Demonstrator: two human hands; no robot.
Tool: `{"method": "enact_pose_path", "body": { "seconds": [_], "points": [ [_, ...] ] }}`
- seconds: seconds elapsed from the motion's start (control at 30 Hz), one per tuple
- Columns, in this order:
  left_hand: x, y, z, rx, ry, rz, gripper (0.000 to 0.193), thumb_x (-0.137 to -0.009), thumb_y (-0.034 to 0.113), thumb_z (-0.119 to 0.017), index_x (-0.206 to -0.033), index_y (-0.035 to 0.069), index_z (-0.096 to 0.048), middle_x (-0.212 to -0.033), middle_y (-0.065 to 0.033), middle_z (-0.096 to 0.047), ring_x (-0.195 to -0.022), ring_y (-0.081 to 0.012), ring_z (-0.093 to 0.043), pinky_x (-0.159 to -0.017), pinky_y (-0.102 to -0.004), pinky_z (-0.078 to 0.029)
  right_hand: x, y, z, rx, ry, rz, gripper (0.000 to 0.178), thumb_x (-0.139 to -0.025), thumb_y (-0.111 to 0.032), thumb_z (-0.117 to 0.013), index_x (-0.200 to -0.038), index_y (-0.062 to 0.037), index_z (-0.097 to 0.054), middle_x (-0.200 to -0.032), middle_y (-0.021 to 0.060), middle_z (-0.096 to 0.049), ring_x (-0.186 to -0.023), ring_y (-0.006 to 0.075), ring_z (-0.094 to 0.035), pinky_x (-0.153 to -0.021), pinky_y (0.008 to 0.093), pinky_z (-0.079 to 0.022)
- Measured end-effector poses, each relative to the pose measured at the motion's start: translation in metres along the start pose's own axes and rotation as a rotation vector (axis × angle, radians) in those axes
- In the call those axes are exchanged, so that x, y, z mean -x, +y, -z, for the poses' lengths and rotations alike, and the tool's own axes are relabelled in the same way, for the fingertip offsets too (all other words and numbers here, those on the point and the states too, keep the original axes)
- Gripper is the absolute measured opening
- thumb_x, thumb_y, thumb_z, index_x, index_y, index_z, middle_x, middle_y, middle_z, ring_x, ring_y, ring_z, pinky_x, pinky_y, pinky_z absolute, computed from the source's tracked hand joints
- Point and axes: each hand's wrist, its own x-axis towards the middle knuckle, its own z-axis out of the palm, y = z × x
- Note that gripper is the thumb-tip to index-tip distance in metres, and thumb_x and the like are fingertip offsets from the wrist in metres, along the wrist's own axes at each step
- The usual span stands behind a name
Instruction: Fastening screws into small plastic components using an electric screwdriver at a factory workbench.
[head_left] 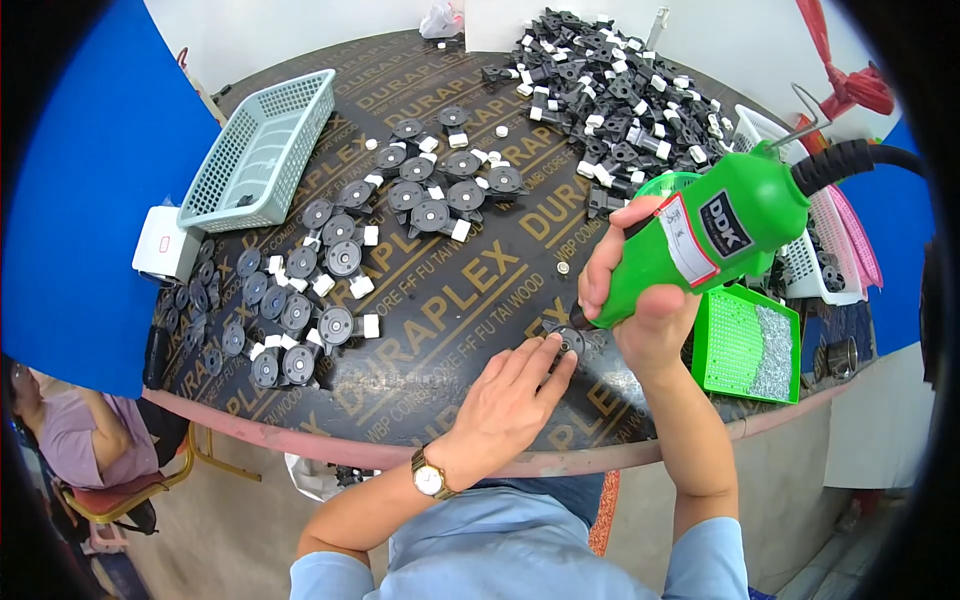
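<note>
Centre frame, left hand (500, 402) lies fingers extended against black round part (571, 342), whether gripping I cannot tell; right hand (652, 335), wrapped round green power screwdriver (690, 250), holds its tip there; parts pile (620, 95) beyond, upper right.

Smooth plastic power tool (705, 235), glossy tabletop (440, 290), shiny metal pieces (775, 355), matt plastic discs (343, 265).

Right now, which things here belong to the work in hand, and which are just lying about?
In the work, it seems:
- green power tool, in the right hand
- dark round part, at the left hand's fingertips
- green tray of small metal pieces, probably

Probably just lying about:
- white box, left
- white plastic bag, back
</note>
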Motion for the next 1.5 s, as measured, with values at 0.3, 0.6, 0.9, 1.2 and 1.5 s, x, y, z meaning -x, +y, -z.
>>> {"method": "enact_pose_path", "body": {
  "seconds": [0.3,0.6,0.9,1.2,1.5],
  "points": [
    [-0.004,0.000,0.001,-0.018,-0.008,-0.044,0.036,-0.075,0.009,-0.054,-0.109,-0.001,-0.056,-0.122,-0.0124,-0.049,-0.106,-0.0238,-0.050,-0.083,-0.0343,-0.041,0.000,0.002,0.000,0.029,0.008,0.001,0.078,-0.070,-0.067,-0.060,-0.108,-0.0008,-0.041,-0.058,0.0050,-0.048,-0.044,0.0110,-0.046,-0.041,0.0232,-0.040],
    [-0.003,-0.001,-0.001,-0.038,-0.012,-0.026,0.034,-0.075,0.010,-0.054,-0.108,0.002,-0.058,-0.122,-0.0110,-0.051,-0.106,-0.0227,-0.050,-0.084,-0.0329,-0.040,-0.003,-0.004,0.004,0.007,0.044,0.022,0.079,-0.069,-0.068,-0.059,-0.108,-0.0031,-0.040,-0.059,0.0044,-0.047,-0.044,0.0104,-0.044,-0.041,0.0224,-0.039],
    [-0.003,-0.002,-0.002,-0.039,0.016,-0.041,0.034,-0.075,0.010,-0.056,-0.108,0.002,-0.059,-0.120,-0.0113,-0.053,-0.106,-0.0231,-0.050,-0.083,-0.0333,-0.040,0.001,-0.003,0.006,-0.004,0.049,-0.012,0.080,-0.067,-0.068,-0.062,-0.109,-0.0037,-0.040,-0.059,0.0049,-0.048,-0.044,0.0106,-0.044,-0.041,0.0232,-0.038],
    [-0.003,-0.002,-0.002,-0.047,0.004,-0.038,0.035,-0.075,0.010,-0.054,-0.109,0.002,-0.058,-0.121,-0.0116,-0.053,-0.107,-0.0232,-0.050,-0.084,-0.0332,-0.040,0.002,-0.001,0.007,-0.003,0.048,-0.022,0.079,-0.068,-0.066,-0.063,-0.109,-0.0025,-0.040,-0.060,0.0055,-0.048,-0.044,0.0111,-0.044,-0.042,0.0233,-0.039],
    [-0.003,-0.002,-0.001,-0.048,-0.011,-0.043,0.036,-0.075,0.009,-0.053,-0.109,0.001,-0.057,-0.120,-0.0127,-0.053,-0.107,-0.0246,-0.050,-0.085,-0.0346,-0.042,-0.001,0.002,0.000,0.017,0.020,0.033,0.075,-0.071,-0.062,-0.064,-0.107,0.0001,-0.041,-0.060,0.0059,-0.050,-0.046,0.0112,-0.047,-0.041,0.0218,-0.038]
  ]
}}
